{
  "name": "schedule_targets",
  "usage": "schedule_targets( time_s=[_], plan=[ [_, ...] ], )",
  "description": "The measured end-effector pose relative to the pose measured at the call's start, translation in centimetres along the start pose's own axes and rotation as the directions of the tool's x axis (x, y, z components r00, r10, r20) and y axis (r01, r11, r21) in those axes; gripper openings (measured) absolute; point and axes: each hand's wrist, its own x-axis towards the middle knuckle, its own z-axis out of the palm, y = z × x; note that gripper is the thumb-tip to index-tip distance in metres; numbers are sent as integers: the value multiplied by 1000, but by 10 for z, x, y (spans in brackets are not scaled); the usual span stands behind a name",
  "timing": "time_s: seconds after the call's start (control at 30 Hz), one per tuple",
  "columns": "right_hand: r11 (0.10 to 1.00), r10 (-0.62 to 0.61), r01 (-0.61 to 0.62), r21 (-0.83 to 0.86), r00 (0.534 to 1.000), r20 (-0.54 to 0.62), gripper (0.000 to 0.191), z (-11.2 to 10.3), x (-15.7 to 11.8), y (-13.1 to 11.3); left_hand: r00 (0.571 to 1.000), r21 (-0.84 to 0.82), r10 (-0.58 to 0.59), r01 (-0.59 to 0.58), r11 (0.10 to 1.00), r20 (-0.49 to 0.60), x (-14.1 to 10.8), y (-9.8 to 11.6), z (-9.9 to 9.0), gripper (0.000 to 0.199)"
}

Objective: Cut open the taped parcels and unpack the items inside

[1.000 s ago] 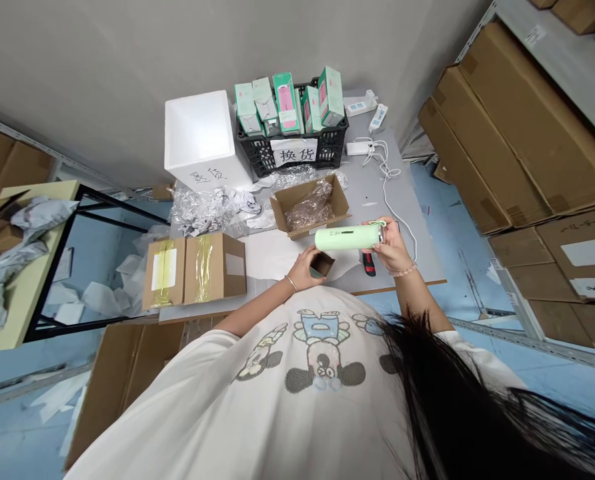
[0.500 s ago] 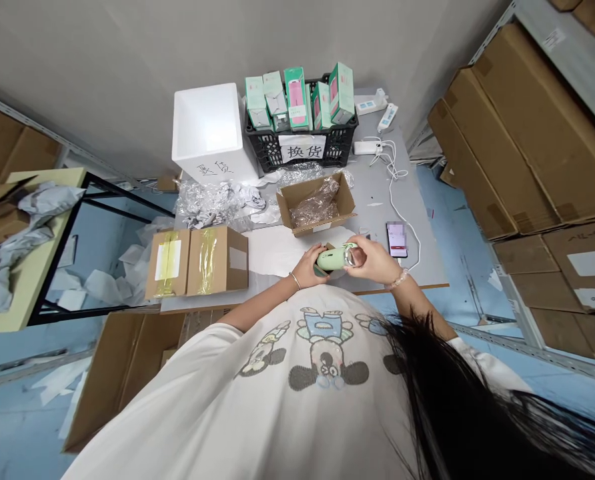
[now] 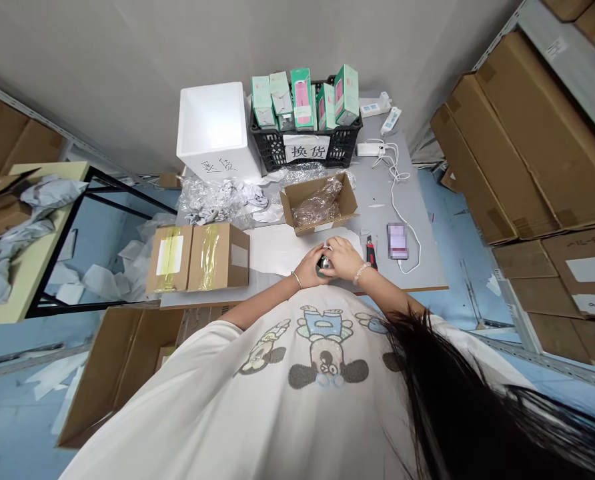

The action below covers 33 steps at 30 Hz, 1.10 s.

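Close in front of my body, my left hand (image 3: 309,268) is wrapped round a small green box, of which only a dark strip shows. The shiny silver end of a bottle (image 3: 326,263) points up between my hands. My right hand (image 3: 343,259) has its fingers curled over this end. The bottle's light green body is out of sight, and how deep it sits in the box I cannot tell. Just beyond my hands stands an open cardboard box (image 3: 301,227) with clear bubble wrap (image 3: 318,203) inside. A red and black utility knife (image 3: 370,252) lies right of my right hand.
A black crate (image 3: 345,155) of green product boxes and a white foam box (image 3: 190,160) stand at the back. Two taped cartons (image 3: 222,257) sit left. At right lie a phone (image 3: 397,241) and white cable (image 3: 416,240). Crumpled plastic (image 3: 207,200) covers the back left.
The light green bottle was lying sideways between my hands; now just its silver end shows, pointing up. My right hand has moved left, close to my left hand, uncovering the utility knife.
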Motion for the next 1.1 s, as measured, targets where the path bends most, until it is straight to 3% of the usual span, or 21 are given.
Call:
schedule_targets(
  time_s=[0.2,0.3,0.47,0.6,0.73,0.8,0.9,1.0,1.1],
  plan=[
    [999,26,-26,30,1000,9,39,14,1,2,1000,-2,-18,18,1000,-5,0,0,0,94],
    [979,71,-66,194,997,-15,41,22,-2,12,997,25,-68,69,997,-40,-4,1,-3,105],
    [858,236,-134,496,960,-149,52,45,-17,28,986,105,-102,116,988,-131,-13,0,-7,111],
    [718,416,-201,666,892,-179,51,68,-27,24,960,89,-119,145,985,-255,-17,-3,-6,109],
    [747,409,-151,647,872,-269,38,81,-33,20,922,-78,-211,197,977,-325,-22,-4,-2,90],
    [810,338,-120,574,895,-290,39,85,-38,19,921,-212,-290,239,948,-258,-25,-3,-1,68],
    [855,238,-64,514,930,-281,42,89,-43,19,949,-308,-299,256,916,-101,-26,-3,-1,36],
    [797,268,-28,603,912,-312,37,94,-41,20,938,-345,-328,273,898,-112,-21,-3,-2,22],
    [651,438,-69,756,847,-301,42,94,-30,25,886,-433,-416,299,850,-204,-12,-3,0,38]
  ],
)
